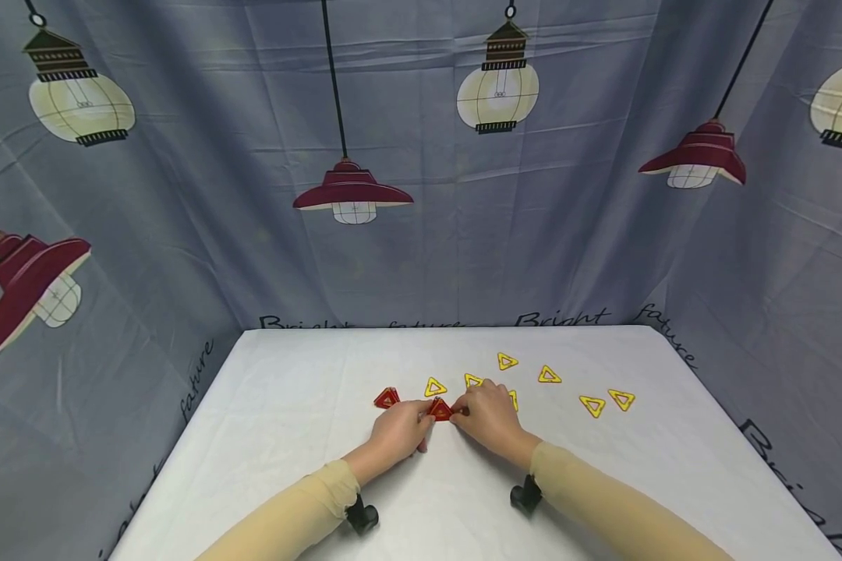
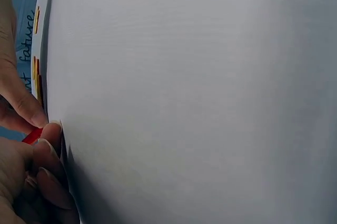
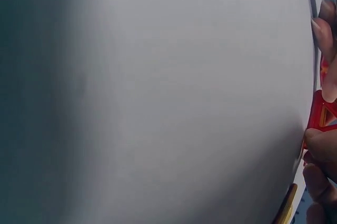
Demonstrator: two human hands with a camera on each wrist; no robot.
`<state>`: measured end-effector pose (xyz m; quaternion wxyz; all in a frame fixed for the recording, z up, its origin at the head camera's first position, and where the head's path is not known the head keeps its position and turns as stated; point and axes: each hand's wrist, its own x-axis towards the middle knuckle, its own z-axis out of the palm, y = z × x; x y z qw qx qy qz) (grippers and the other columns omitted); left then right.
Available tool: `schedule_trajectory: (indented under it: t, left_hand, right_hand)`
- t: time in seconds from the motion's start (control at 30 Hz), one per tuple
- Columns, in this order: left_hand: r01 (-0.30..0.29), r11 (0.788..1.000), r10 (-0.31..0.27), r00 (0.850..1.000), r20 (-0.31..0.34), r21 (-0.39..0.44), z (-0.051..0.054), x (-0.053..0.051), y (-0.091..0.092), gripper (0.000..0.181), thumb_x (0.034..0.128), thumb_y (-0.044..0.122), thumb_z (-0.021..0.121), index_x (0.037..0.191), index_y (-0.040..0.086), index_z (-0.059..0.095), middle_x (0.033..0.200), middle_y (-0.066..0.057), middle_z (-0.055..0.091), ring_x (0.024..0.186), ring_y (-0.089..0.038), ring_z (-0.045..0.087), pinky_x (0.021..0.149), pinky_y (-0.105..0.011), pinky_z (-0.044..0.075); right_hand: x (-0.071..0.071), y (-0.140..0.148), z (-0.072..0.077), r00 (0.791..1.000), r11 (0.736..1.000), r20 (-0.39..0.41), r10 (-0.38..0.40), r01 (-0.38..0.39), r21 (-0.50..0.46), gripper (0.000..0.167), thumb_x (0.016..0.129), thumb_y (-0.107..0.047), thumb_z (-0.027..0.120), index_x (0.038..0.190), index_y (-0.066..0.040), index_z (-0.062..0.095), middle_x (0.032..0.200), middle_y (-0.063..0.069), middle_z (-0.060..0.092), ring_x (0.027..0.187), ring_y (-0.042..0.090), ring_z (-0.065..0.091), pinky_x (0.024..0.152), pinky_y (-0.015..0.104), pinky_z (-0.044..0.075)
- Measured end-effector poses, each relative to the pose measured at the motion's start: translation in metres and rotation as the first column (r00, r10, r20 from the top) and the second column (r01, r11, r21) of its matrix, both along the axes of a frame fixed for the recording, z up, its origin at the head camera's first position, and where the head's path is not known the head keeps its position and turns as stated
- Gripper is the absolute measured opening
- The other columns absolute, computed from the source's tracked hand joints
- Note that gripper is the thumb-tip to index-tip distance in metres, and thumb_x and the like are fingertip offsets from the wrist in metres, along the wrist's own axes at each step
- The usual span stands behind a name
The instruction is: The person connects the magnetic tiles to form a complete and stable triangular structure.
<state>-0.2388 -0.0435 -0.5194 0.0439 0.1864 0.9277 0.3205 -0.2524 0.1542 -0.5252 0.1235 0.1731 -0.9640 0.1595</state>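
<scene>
Between both hands stands a small red triangular piece (image 1: 440,410), which looks like a little pyramid of triangle tiles. My left hand (image 1: 396,430) pinches its left corner with thumb and fingertips, the other fingers curled under. On the opposite side, my right hand (image 1: 489,414) grips the right corner. The right wrist view shows the piece's red frame (image 3: 316,109) with an orange inner edge, thumb and finger on it. From the left wrist, only a red sliver (image 2: 32,135) shows between the fingertips. A second red pyramid-like piece (image 1: 387,398) sits just left of the left hand.
Yellow open triangles lie beyond the hands: one (image 1: 435,387) behind the red piece, another (image 1: 472,380) partly behind the right hand, one (image 1: 507,361) farther back, and several to the right, including a triangle (image 1: 592,406). A white tabletop (image 1: 309,389) meets grey curtains (image 1: 421,273).
</scene>
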Motion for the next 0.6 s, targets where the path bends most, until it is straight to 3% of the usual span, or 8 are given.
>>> schedule_trajectory:
  t: [0.2,0.37,0.6]
  left_hand:
    - [-0.047,0.999,0.046,0.996,0.071,0.013,0.004,-0.009,0.011,0.033,0.1046,0.016,0.056,0.134,0.004,0.064,0.048,0.007,0.059,0.035,-0.010,0.052,0.041,-0.029,0.042]
    - [-0.075,0.997,0.075,0.994,0.079,-0.004,0.007,-0.019,0.019,0.024,0.1051,0.016,0.054,0.122,0.005,0.067,0.048,0.006,0.058,0.036,-0.011,0.053,0.040,-0.028,0.041]
    - [-0.103,0.995,0.102,0.988,0.116,0.004,0.007,-0.026,0.023,0.027,0.1061,0.016,0.053,0.127,0.003,0.064,0.049,0.004,0.059,0.037,-0.012,0.055,0.040,-0.027,0.043]
  right_hand:
    - [-0.011,0.000,0.001,0.999,1.000,0.024,-0.021,0.021,0.013,0.010,0.080,-0.027,0.087,0.087,-0.021,0.083,0.074,-0.012,0.062,0.073,0.013,0.044,0.070,0.036,0.034]
    - [-0.021,-0.002,0.003,0.999,0.999,0.033,-0.043,0.042,0.018,0.009,0.082,-0.027,0.086,0.088,-0.020,0.083,0.078,-0.009,0.066,0.074,0.015,0.046,0.072,0.038,0.036]
    - [-0.027,-0.002,0.005,0.998,0.998,0.023,-0.059,0.058,0.030,0.009,0.083,-0.027,0.086,0.088,-0.019,0.083,0.080,-0.006,0.068,0.074,0.016,0.048,0.071,0.039,0.038]
